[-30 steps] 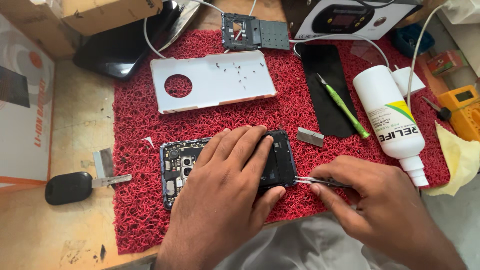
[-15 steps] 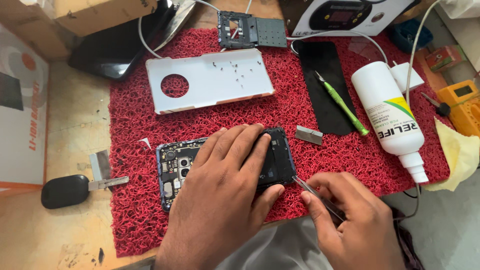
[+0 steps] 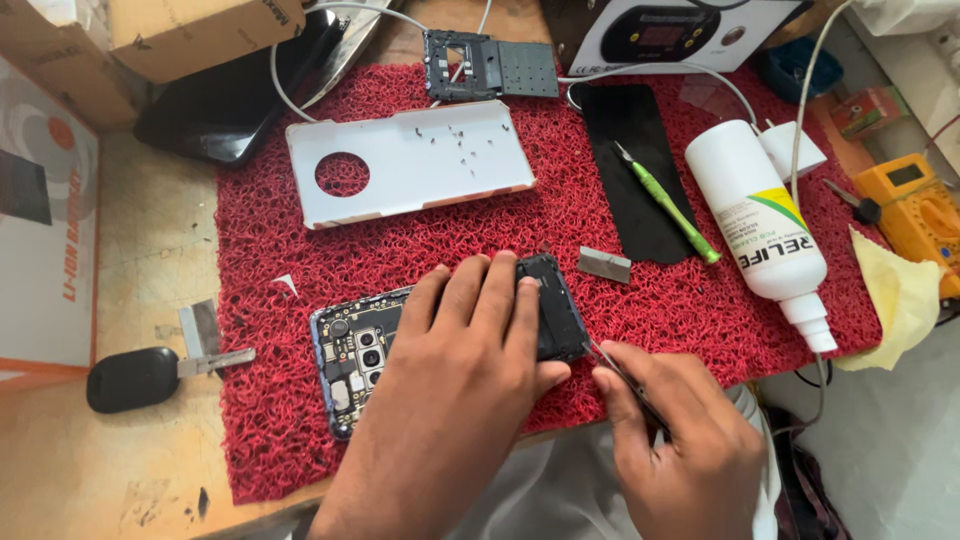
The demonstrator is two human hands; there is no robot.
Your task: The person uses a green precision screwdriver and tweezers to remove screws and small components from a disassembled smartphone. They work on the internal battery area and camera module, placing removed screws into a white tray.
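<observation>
Pressing an opened phone flat, thin tool at its right edge

Nearest the camera, the right hand has its fingers pinched around a thin dark metal tool, the tip meeting the right edge of the opened dark phone with exposed circuit board and camera modules. The left hand lies flat on that phone, fingers spread and extended, pinning it down rather than curling around it. The phone sits at the near middle of the red looped-fibre mat.

Left, off the mat, a black key-shaped object with a metal blade rests on the wooden bench. Just right of the phone lies a small grey metal piece.

Farther back: a white phone back cover with a round cutout, small screws scattered on it; a black rectangular panel with a green-handled tool lying across it; a white plastic bottle with nozzle on its side at right. Far edge holds a dark frame part. Far right, a yellow multimeter.
</observation>
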